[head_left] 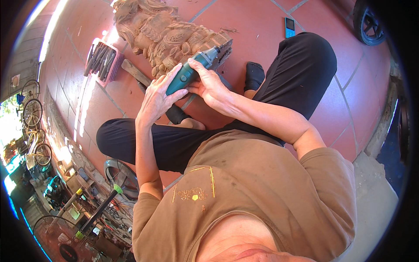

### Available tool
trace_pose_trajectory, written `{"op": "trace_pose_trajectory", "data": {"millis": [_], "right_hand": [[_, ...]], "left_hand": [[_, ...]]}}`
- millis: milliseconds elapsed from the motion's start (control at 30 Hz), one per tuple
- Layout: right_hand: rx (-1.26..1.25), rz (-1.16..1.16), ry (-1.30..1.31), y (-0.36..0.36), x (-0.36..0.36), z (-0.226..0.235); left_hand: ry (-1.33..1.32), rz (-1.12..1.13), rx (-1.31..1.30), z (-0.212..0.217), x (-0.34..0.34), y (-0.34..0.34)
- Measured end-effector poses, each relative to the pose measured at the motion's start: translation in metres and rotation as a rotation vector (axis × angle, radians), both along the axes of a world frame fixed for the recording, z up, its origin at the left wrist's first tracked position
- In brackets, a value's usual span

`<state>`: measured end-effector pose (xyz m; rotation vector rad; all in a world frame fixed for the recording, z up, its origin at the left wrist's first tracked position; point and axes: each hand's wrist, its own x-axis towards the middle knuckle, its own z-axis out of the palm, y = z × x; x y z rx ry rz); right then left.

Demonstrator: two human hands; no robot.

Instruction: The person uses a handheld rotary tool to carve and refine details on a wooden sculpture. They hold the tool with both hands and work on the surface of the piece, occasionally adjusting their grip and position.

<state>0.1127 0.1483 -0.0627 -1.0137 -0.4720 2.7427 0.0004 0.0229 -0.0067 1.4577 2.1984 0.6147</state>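
Note:
Both hands hold a green rotary tool [185, 77], its grey nose pointing up and right toward a carved wooden sculpture [168, 37]. My left hand [159, 94] is closed around the rear of the tool's body, thumb along the underside. Closer to the nose, my right hand [208, 83] grips the body with its thumb on top. The sculpture lies on the floor just beyond, brown and covered in deep relief. Its near right end sits behind the tool's nose; whether the tip touches the wood, I cannot tell.
A pink basket [112, 70] of dark-handled carving tools stands at the left, with a wooden mallet [134, 72] near it. On the tiled floor [242, 26] lies a phone [290, 27]. A wheel [369, 26] is at far right; a fan [61, 238] and bicycles [32, 111] fill the left.

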Motion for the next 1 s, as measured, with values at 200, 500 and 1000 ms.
{"op": "trace_pose_trajectory", "data": {"millis": [200, 500, 1000], "right_hand": [[-0.003, -0.004, -0.009, 0.0, -0.003, -0.004], [0.021, 0.011, -0.01, 0.001, -0.006, -0.005], [-0.002, 0.01, -0.04, 0.002, -0.013, -0.007]], "left_hand": [[-0.002, 0.0, 0.02, 0.0, -0.001, 0.0], [-0.006, 0.038, -0.022, 0.001, 0.0, 0.0], [0.013, 0.045, 0.025, -0.003, -0.001, 0.0]]}}
